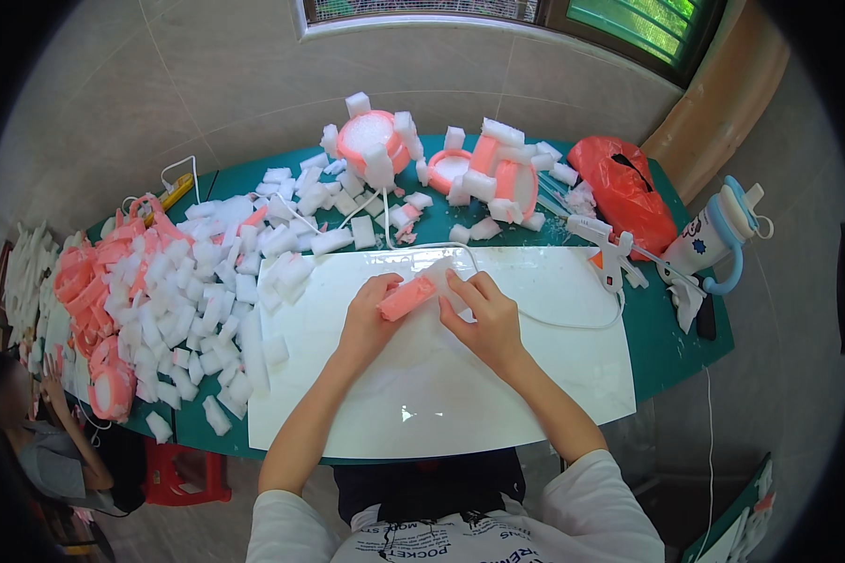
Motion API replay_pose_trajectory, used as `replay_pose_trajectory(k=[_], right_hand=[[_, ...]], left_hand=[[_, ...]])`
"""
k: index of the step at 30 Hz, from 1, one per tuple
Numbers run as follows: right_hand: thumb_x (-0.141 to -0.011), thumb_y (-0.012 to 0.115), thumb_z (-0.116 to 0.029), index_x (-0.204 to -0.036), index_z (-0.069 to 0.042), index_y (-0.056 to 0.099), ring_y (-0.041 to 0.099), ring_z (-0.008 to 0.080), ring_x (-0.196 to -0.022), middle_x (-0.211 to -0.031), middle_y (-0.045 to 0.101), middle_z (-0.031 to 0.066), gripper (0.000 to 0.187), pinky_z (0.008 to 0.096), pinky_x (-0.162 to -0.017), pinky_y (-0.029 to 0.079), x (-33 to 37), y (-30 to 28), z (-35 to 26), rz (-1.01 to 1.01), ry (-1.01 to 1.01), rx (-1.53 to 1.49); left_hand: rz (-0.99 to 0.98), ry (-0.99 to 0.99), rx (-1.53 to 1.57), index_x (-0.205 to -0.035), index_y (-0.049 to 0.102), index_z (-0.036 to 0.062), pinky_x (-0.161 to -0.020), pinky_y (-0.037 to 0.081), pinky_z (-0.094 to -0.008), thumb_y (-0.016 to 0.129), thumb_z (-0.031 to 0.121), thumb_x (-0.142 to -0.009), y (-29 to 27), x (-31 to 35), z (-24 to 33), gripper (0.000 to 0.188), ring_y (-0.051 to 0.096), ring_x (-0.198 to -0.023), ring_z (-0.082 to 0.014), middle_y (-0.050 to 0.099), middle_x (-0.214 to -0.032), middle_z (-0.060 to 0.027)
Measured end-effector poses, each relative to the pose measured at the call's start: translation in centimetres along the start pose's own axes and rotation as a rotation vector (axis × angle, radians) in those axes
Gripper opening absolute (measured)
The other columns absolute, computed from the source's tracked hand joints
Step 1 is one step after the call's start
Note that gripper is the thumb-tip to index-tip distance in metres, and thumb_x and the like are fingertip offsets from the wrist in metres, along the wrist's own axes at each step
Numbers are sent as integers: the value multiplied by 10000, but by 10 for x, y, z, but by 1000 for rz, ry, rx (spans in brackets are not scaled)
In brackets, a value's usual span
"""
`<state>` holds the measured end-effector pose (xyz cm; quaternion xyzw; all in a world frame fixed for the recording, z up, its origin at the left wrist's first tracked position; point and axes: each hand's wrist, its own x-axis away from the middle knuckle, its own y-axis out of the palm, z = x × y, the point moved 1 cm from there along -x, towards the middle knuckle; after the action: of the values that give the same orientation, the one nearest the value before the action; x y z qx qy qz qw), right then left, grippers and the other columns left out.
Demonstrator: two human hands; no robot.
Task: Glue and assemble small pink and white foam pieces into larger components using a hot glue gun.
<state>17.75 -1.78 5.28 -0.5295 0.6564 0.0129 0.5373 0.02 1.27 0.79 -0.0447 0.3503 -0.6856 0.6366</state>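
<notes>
Above the white board (441, 375), my left hand (370, 319) has its fingers closed round a short pink foam strip (407, 297). My right hand (484, 321) pinches a white foam block (441, 275) at the strip's right end. Strip and block seem to touch, though the fingers partly cover the place where they meet. Right of my hands, a white glue gun (612, 260) with a cord rests by the board's far right corner. Beyond the board are round pink foam pieces (366, 136) with white blocks stuck round them.
Loose white foam blocks (183, 300) are heaped on the left of the green table (681, 347), beside curved pink foam pieces (86, 291). A red plastic bag (620, 192) and a white bottle (709, 230) stand at the right. A person (52, 441) sits at the far left.
</notes>
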Motion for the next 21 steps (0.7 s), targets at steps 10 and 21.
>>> replay_pose_trajectory(k=[10,21], right_hand=[[-665,706,-87,-1031,-44,618,533,189,-544,-701,490,64,379,295,-467,443,0,-1,0,-16,35,-22],[-659,715,-64,-1016,-28,624,477,144,-490,-700,510,56,370,238,-415,413,0,1,2,27,-12,-22]], left_hand=[[-21,23,-8,-992,560,13,-727,481,-294,696,72,-741,-1,-1,2,291,602,-842,-243,594,-965,-122],[-28,17,-12,-985,560,8,-733,479,-301,699,75,-735,-3,0,3,294,595,-845,-249,590,-964,-123]])
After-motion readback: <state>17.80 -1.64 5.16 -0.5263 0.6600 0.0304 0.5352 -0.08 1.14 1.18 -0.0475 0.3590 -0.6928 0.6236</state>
